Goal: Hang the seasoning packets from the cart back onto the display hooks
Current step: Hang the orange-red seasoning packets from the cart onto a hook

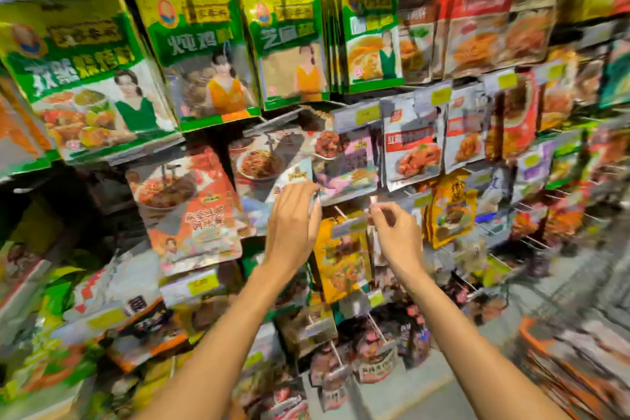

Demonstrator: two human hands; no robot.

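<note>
Both my bare forearms reach up and far, close together. My left hand [293,218], back toward me, curls its fingers round a seasoning packet [296,177]. My right hand [397,232] pinches thumb to forefinger; whether on anything, I cannot tell.

The green packets [204,54] along the top of the shelf look like glossy plastic film with a foil sheen, and light glares off their faces. The silver packet [412,143] has a bright metallic foil finish, slightly crinkled. The yellow packet [341,259] is shiny too. The packet [296,176] held by the left hand [293,225] has a smooth, reflective face. The hooks [341,211] are thin bare metal wire. The price tags [358,116] look like matt paper. The cart [531,337] rim is orange plastic.
</note>
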